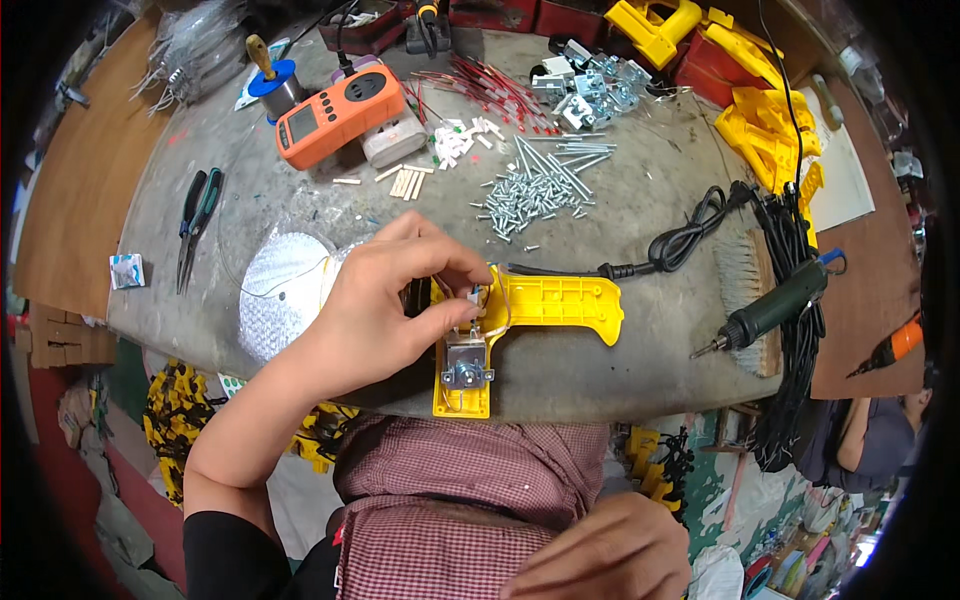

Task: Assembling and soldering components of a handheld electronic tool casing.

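Observation:
My left hand (385, 300) reaches over a yellow plastic housing half (560, 300), which lies open side up at the table's front edge. Its thumb and forefinger pinch a small electrical part (476, 298) inside the housing; the fingers partly cover it. Just below the fingertips, a metal bracket assembly (466, 370) with a round centre sits in the housing's lower end. A black power cord (625, 270) runs from the housing to the right. Low over my lap, away from the table, is my right hand (610, 555); its fingers are blurred and partly cut off.
Behind the housing lie a pile of screws (530, 195), metal brackets (600, 85), and an orange meter (340, 115). Pliers (198, 225) and a white disc-shaped bundle (283, 290) are at left. A dark electric screwdriver (775, 305) rests on a brush (745, 270) at right.

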{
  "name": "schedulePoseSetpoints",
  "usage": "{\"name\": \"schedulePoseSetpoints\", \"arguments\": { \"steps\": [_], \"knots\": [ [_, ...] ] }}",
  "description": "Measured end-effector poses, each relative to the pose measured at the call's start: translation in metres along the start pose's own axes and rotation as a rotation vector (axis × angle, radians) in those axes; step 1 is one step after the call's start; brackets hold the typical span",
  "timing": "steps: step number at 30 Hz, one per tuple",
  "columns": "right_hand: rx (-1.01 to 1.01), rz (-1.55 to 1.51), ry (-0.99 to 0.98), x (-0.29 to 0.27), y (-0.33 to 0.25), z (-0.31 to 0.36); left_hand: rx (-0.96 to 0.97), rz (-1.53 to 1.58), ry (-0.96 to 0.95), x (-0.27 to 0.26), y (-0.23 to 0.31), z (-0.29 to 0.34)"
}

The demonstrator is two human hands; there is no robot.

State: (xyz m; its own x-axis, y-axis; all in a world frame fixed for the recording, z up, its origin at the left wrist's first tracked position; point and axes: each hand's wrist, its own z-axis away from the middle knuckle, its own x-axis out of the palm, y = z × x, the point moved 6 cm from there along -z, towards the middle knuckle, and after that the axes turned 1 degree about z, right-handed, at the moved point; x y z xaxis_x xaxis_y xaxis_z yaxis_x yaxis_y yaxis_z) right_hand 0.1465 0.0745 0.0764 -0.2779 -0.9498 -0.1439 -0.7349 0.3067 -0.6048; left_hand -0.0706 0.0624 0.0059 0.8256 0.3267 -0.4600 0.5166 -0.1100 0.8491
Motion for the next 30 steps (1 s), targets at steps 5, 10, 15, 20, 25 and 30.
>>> {"name": "schedulePoseSetpoints", "arguments": {
  "steps": [5,10,15,20,25,30],
  "knots": [
    [-0.549,0.250,0.608,0.010,-0.001,0.011,0.018,0.001,-0.001,-0.001,0.001,-0.003],
    [-0.194,0.156,0.092,0.003,-0.007,0.006,-0.007,-0.004,-0.003,-0.001,0.002,0.000],
    [-0.213,0.145,0.085,0.005,-0.005,0.019,0.003,-0.056,-0.013,-0.001,0.001,0.000],
    [-0.154,0.184,0.088,0.002,0.000,0.010,0.032,-0.065,-0.026,0.000,0.004,-0.004],
    [-0.114,0.204,0.093,0.000,0.007,0.011,0.037,-0.049,-0.023,-0.001,0.000,-0.003],
    [-0.020,0.217,0.112,0.004,0.008,0.017,0.024,-0.055,-0.027,-0.002,0.002,-0.001]
  ]
}}
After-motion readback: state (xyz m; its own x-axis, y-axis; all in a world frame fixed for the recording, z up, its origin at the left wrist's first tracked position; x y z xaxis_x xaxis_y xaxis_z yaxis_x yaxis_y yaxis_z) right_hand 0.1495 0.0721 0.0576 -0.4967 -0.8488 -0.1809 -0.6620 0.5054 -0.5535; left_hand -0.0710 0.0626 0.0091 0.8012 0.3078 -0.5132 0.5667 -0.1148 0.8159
